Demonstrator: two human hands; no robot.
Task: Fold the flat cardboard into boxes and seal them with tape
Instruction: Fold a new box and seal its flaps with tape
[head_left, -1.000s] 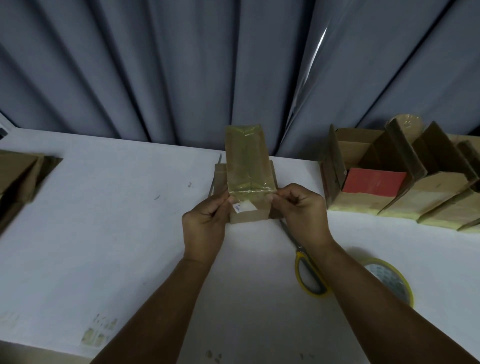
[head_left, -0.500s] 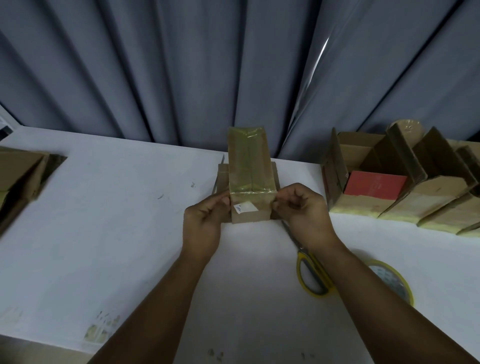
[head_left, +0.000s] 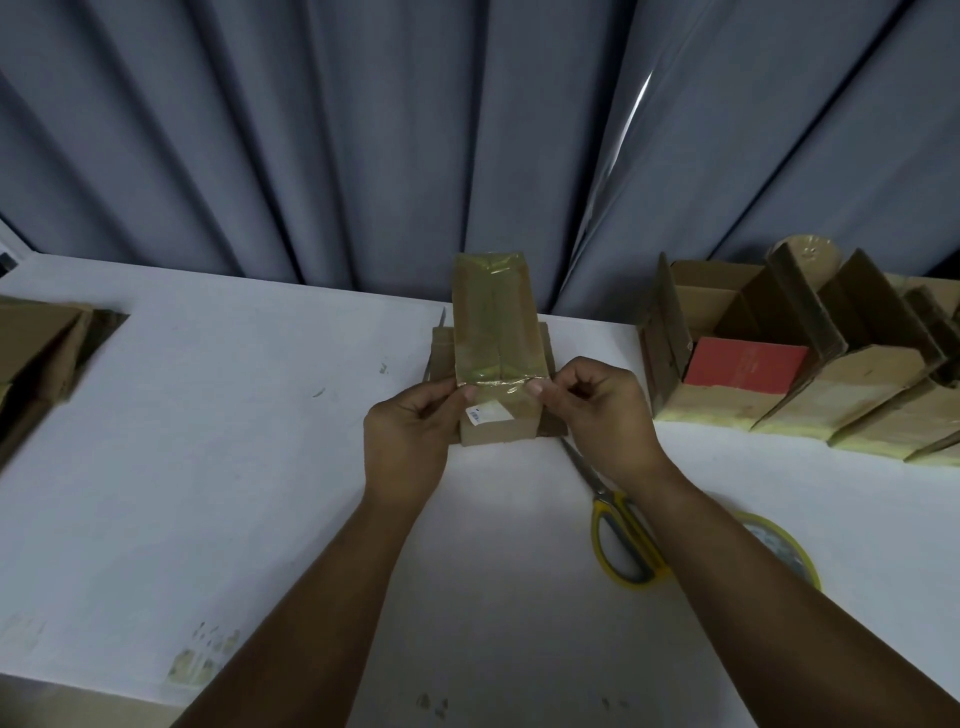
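Fingers of the left hand (head_left: 410, 441) and right hand (head_left: 605, 415) pinch the taped cardboard box (head_left: 493, 322) (standing on the worktop (head_left: 208, 441)); rightward, an open box (head_left: 698, 296) holds a red flat object (head_left: 743, 369).

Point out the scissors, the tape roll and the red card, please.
scissors (head_left: 609, 503): head view, start of yellow handles.
tape roll (head_left: 779, 540): head view, part beside the forearm.
red card (head_left: 745, 366): head view, middle of face.
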